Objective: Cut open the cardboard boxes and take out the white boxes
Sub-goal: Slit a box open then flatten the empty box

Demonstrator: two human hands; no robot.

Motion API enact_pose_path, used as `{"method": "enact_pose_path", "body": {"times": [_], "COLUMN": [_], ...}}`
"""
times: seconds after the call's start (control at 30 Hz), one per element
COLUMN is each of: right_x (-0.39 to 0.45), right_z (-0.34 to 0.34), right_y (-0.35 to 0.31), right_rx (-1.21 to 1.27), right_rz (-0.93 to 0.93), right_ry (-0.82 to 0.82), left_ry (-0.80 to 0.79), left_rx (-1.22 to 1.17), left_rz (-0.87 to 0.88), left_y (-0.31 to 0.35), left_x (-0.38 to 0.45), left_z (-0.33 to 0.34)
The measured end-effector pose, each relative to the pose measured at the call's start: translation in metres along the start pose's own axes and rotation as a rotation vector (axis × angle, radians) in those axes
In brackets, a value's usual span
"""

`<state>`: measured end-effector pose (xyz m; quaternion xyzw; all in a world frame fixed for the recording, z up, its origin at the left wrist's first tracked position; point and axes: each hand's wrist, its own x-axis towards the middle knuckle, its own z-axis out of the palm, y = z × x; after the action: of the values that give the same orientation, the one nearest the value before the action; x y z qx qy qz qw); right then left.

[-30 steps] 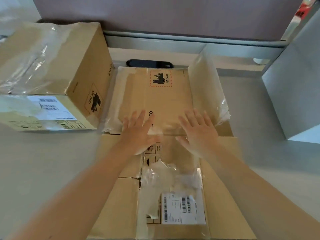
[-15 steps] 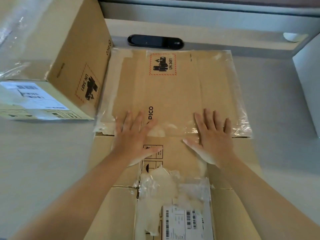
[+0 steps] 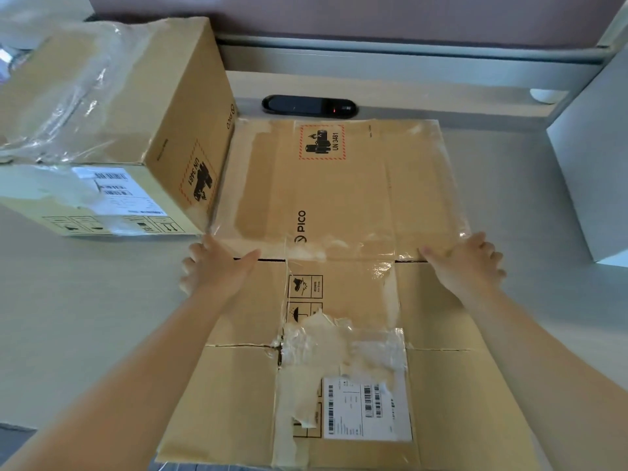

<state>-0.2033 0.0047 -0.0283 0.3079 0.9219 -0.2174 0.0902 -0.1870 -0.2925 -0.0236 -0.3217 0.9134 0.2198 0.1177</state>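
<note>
On table: left hand (image 3: 217, 266), right hand (image 3: 465, 263) grip flattened cardboard box (image 3: 339, 198) edges.

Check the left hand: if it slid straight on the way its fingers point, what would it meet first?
Probably the sealed cardboard box at the far left. The left hand, at the flattened carton's left edge, points away and slightly left, toward that box's near corner. Depth is unclear.
</note>
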Motion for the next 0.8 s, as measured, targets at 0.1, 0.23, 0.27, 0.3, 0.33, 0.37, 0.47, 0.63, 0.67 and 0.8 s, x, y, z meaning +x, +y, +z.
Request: {"method": "enact_pose_path", "body": {"times": [0.1,0.23,0.27,0.3,0.33,0.37,0.47,0.63,0.67,0.8], "right_x": [0.006,0.011,0.01,0.011,0.011,0.012,0.016,0.014,0.014,0.013], "right_z": [-0.003,-0.009,-0.011,-0.012,-0.014,-0.016,-0.022,-0.03,-0.029,-0.017], "right_y": [0.0,0.002,0.002,0.002,0.001,0.0,-0.007,-0.002,0.001,0.009], "right_rx": [0.045,0.051,0.026,0.006,-0.005,-0.008,0.03,0.17,0.229,0.304], "right_rz": [0.04,0.121,0.117,0.11,0.104,0.1,0.065,0.016,0.03,0.135], "right_ry": [0.018,-0.005,-0.002,0.009,0.017,0.013,-0.037,-0.095,-0.088,-0.042], "left_ry": [0.007,0.006,0.014,0.027,0.039,0.043,0.026,0.026,0.02,0.033], "left_rx": [-0.06,-0.092,-0.091,-0.096,-0.119,-0.161,-0.287,-0.32,-0.33,-0.32], "left_rz": [-0.074,-0.116,-0.109,-0.1,-0.09,-0.08,-0.011,0.083,0.08,0.081], "left_y": [0.003,-0.002,-0.002,-0.002,-0.001,0.0,0.006,0.018,0.019,0.015], "left_x": [0.006,0.012,0.012,0.011,0.011,0.011,0.009,0.002,0.001,0.002], "left_z": [-0.004,-0.01,-0.011,-0.013,-0.014,-0.016,-0.025,-0.038,-0.038,-0.036]}}
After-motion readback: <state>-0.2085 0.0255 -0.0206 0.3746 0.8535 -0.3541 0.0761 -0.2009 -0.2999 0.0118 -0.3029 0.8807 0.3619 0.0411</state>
